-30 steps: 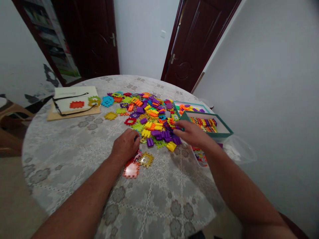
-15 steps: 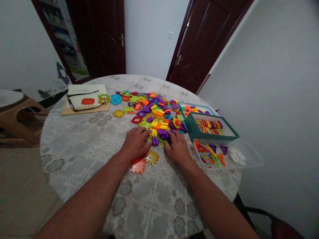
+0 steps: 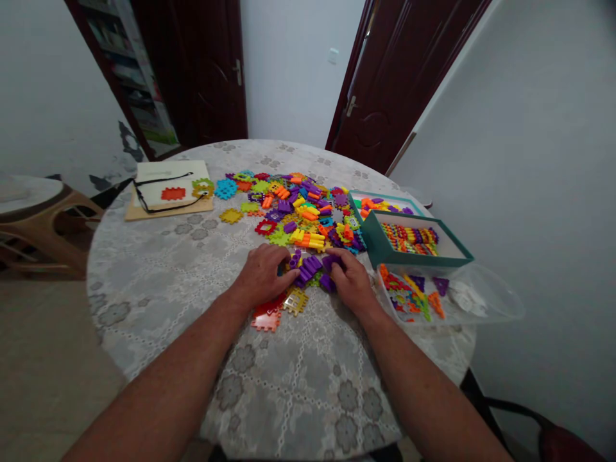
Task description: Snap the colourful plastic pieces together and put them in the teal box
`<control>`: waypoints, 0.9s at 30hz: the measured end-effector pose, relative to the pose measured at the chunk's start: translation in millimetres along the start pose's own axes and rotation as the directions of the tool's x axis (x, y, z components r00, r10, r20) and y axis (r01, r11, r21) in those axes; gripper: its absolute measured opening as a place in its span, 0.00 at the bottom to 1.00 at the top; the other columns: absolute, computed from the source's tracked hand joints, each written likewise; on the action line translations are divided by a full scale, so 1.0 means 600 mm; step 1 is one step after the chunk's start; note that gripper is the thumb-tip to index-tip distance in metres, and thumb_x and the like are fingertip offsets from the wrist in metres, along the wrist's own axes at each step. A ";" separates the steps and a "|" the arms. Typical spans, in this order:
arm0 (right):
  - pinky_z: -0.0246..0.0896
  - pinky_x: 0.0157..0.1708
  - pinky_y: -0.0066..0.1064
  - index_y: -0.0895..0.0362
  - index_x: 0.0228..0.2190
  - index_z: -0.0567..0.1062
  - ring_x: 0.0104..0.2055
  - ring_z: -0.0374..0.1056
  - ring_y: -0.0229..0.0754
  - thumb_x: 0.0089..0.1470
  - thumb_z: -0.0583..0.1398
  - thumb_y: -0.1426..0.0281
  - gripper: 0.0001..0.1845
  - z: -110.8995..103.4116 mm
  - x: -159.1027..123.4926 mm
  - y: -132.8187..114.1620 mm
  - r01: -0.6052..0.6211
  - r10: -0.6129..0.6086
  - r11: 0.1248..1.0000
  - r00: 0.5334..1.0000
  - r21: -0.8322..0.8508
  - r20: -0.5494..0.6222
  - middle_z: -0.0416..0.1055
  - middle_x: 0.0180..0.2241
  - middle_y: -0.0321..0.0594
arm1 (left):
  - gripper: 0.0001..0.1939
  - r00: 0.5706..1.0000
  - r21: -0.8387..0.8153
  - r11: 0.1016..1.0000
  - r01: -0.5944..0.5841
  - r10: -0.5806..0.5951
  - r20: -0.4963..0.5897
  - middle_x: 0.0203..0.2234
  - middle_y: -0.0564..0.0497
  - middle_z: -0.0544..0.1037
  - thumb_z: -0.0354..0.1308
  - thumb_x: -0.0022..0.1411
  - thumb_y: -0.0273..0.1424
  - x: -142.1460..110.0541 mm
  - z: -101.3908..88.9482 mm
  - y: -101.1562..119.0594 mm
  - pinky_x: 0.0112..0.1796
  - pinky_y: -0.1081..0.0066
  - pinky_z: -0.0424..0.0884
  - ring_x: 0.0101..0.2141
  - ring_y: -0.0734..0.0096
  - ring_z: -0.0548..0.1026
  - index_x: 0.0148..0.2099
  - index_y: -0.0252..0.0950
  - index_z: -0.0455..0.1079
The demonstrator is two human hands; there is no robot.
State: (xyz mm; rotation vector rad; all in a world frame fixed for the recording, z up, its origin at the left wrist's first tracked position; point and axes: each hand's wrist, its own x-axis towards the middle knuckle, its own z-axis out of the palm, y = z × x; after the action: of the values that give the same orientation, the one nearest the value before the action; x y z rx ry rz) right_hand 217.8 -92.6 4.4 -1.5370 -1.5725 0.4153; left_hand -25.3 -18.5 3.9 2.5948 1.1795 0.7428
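My left hand (image 3: 264, 274) is curled around the near left side of a small group of plastic building blocks, its thumb against the purple blocks (image 3: 308, 271). What lies inside its fingers is partly hidden. Facing it, my right hand (image 3: 352, 281) pinches a purple block (image 3: 331, 262) between thumb and forefinger. Another purple block (image 3: 327, 283) lies just under that thumb. Close to my left wrist rest a red-orange notched square tile (image 3: 266, 317) and a yellow notched tile (image 3: 295, 300). Yellow and orange blocks (image 3: 308, 239) lie just beyond both hands.
A heap of mixed coloured pieces (image 3: 289, 208) spreads beyond my hands. On the right stand a green box (image 3: 414, 258) of beaded-looking pieces and a clear plastic tray (image 3: 495, 308). Black-framed glasses (image 3: 168, 210) rest on a pale board (image 3: 158, 168) at the left of the round table.
The purple blocks between my hands have shifted and turned. My right hand has moved slightly right and now pinches a purple block. The whole view has swung a little.
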 end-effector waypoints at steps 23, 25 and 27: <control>0.62 0.42 0.35 0.55 0.48 0.72 0.45 0.72 0.50 0.60 0.60 0.68 0.14 -0.027 -0.029 -0.053 -0.078 0.158 0.821 0.983 -0.565 0.094 0.74 0.45 0.45 | 0.11 0.998 -0.120 0.992 -0.028 0.021 -0.054 0.39 0.45 0.77 0.53 0.74 0.37 0.005 -0.007 0.002 0.48 0.57 0.71 0.43 0.56 0.72 0.45 0.38 0.73; 0.63 0.44 0.36 0.56 0.52 0.72 0.47 0.72 0.51 0.61 0.59 0.70 0.17 -0.031 -0.027 -0.051 -0.101 0.153 0.800 0.987 -0.591 0.038 0.74 0.49 0.49 | 0.11 0.999 -0.122 0.992 -0.023 0.017 -0.048 0.38 0.45 0.76 0.52 0.75 0.37 0.005 -0.007 0.002 0.47 0.57 0.71 0.43 0.56 0.72 0.43 0.38 0.72; 0.63 0.45 0.37 0.56 0.54 0.74 0.50 0.72 0.52 0.62 0.58 0.71 0.19 -0.031 -0.027 -0.049 -0.096 0.176 0.776 0.982 -0.623 0.067 0.73 0.52 0.52 | 0.12 0.999 -0.125 0.992 -0.034 0.028 -0.046 0.37 0.46 0.75 0.51 0.75 0.37 0.005 -0.005 0.002 0.47 0.57 0.71 0.42 0.56 0.72 0.42 0.38 0.72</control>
State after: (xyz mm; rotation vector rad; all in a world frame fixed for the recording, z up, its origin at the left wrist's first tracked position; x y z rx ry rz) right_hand 211.0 -118.9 31.8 -2.1711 -1.8039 0.0564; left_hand -24.5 -17.2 8.0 2.5103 1.0696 0.8562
